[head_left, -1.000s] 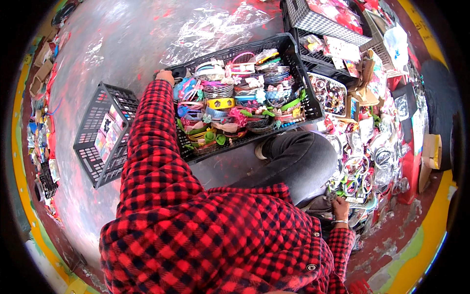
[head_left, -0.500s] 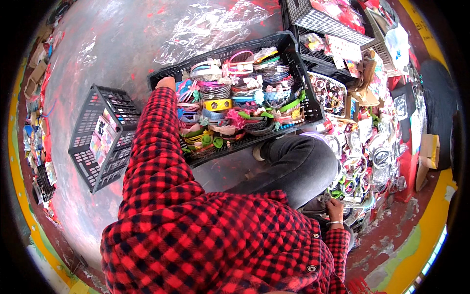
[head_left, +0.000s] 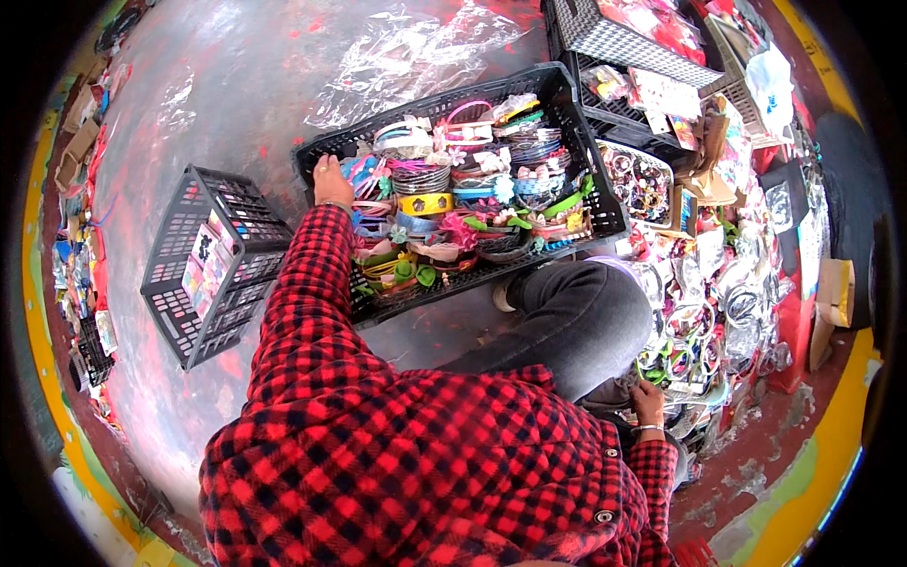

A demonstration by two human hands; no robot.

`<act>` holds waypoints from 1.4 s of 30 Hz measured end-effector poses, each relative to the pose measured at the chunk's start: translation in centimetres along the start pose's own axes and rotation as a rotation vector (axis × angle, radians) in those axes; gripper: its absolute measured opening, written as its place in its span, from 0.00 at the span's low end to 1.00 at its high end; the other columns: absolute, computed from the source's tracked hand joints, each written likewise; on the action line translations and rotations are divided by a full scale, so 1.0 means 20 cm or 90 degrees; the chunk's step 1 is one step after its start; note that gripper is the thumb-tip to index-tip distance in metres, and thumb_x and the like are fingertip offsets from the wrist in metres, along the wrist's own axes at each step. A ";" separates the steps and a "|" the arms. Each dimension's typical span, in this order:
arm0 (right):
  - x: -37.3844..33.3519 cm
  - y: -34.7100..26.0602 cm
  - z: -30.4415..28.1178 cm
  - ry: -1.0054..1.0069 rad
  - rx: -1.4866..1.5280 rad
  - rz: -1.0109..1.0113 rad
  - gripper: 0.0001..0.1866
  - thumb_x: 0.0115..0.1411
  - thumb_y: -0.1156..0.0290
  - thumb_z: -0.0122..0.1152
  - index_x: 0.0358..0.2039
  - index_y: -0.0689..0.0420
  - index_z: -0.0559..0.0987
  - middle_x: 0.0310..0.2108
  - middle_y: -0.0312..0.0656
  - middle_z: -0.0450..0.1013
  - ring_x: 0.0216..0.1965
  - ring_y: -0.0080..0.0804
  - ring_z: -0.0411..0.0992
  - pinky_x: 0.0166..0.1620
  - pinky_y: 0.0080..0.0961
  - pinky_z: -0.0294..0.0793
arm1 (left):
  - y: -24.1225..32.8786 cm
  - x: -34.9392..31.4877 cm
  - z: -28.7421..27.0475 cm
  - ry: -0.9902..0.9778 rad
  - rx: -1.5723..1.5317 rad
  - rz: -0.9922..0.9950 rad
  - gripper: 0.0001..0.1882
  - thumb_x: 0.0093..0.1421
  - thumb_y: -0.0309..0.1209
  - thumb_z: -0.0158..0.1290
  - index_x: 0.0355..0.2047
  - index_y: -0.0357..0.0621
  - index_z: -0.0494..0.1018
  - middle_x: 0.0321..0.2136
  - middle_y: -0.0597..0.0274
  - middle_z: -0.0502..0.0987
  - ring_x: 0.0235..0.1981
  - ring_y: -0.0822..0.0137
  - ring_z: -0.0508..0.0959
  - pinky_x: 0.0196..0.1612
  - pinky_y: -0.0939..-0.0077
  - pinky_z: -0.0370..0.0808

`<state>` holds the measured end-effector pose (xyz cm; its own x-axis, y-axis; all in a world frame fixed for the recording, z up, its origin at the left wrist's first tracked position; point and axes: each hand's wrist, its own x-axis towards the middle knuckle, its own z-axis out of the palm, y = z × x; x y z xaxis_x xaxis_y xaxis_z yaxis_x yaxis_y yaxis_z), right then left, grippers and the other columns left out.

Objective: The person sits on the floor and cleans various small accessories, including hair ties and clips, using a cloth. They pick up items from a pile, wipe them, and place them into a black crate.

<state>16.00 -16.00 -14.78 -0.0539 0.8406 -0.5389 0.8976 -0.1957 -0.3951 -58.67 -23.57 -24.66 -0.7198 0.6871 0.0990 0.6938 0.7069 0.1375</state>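
A black plastic crate [head_left: 430,300] full of headbands [head_left: 420,177] in neat stacks lies in front of me, tilted to the right. Some headbands carry bows and flowers; a yellow one stands out near the middle. My left hand [head_left: 333,181] is at the crate's left end, back up, fingers stretched out over the blue and pink headbands there. Nothing shows in its fingers. Low on the right, beside my bent knee, my right hand [head_left: 648,404] is closed by a dark grey fold of cloth; what it grips, if anything, is hard to make out.
A smaller black crate [head_left: 203,269] with colourful packets stands to the left. Clear plastic film [head_left: 406,61] lies beyond the big crate. Stacked crates [head_left: 628,42], a bin of small accessories [head_left: 638,180] and heaps of bagged headbands [head_left: 694,312] crowd the right side.
My left hand has come back slightly from the big crate's left rim, onto the headbands inside, with more of its back and fingers showing. The right hand stays put.
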 end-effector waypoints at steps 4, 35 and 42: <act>0.03 0.08 0.01 0.001 -0.004 -0.013 0.07 0.48 0.70 0.55 0.21 0.61 0.75 0.11 0.32 0.64 0.12 0.18 0.61 0.16 0.19 0.60 | -0.05 0.04 0.17 -0.089 0.101 0.025 0.38 0.48 0.27 0.50 0.58 0.35 0.47 0.57 0.47 0.52 0.60 0.53 0.51 0.61 0.69 0.49; -0.16 -0.17 -0.24 0.068 0.635 -0.049 0.10 0.50 0.70 0.55 0.34 0.56 0.74 0.28 0.35 0.70 0.27 0.29 0.66 0.31 0.26 0.64 | 0.30 -0.29 -0.03 -0.075 -0.236 0.111 0.22 0.45 0.24 0.51 0.44 0.42 0.69 0.44 0.43 0.68 0.49 0.49 0.66 0.53 0.63 0.61; -0.49 0.03 -0.67 0.343 0.725 -0.199 0.13 0.56 0.73 0.55 0.43 0.61 0.73 0.38 0.36 0.72 0.39 0.24 0.69 0.44 0.19 0.67 | 0.76 -0.21 -0.16 -0.077 -0.276 0.349 0.17 0.48 0.19 0.46 0.40 0.39 0.71 0.51 0.45 0.64 0.52 0.52 0.64 0.55 0.69 0.59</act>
<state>22.88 -17.58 0.38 0.2279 0.9724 -0.0492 -0.0092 -0.0484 -0.9988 -45.15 -16.30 -19.93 -0.2452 0.9562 0.1599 0.8650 0.1414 0.4814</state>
